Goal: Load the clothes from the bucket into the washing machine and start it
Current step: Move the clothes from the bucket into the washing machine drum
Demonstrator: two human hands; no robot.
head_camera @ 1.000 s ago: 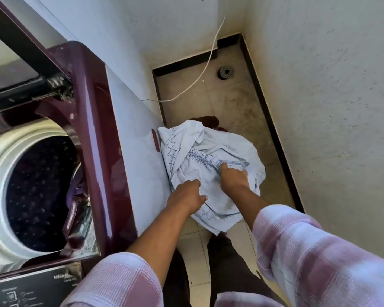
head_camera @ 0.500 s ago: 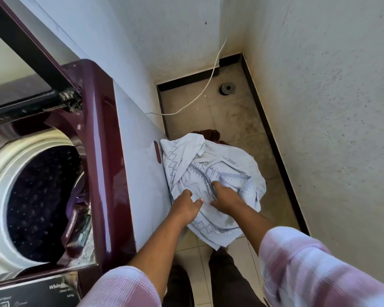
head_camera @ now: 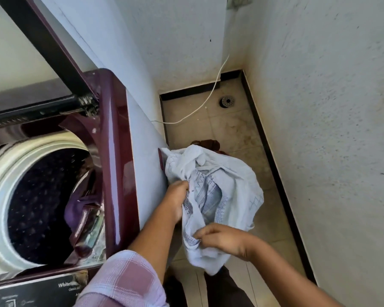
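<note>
The bucket itself is not showing anywhere: the pale blue-white garment [head_camera: 217, 196] is covering the spot beside the washing machine [head_camera: 111, 165], so what is under it cannot be made out. Only a bit of dark red cloth [head_camera: 207, 143] is peeking out past the garment's far edge, near the tiled floor [head_camera: 235, 134]. The machine's lid is standing open and is being cut off by the upper left edge of the view, and the control panel [head_camera: 42, 291] at the machine's front edge is partly cut off at the bottom, its lettering too small to read.

Inside the drum [head_camera: 42, 200], a purple cloth [head_camera: 75, 209] is lying against the right side of the opening; the rest of the drum is looking dark and its contents cannot be told.

The left hand [head_camera: 175, 200] is gripping the garment with its fingers clenched into the fabric, just beside the machine's grey side wall. The right hand [head_camera: 226, 238] is pinching the garment's lower fold between thumb and fingers. The garment is hanging bunched between both hands, off to the right of the machine.

A white cable [head_camera: 211, 94] is trailing down the corner wall onto the floor, near a round drain [head_camera: 226, 101].
</note>
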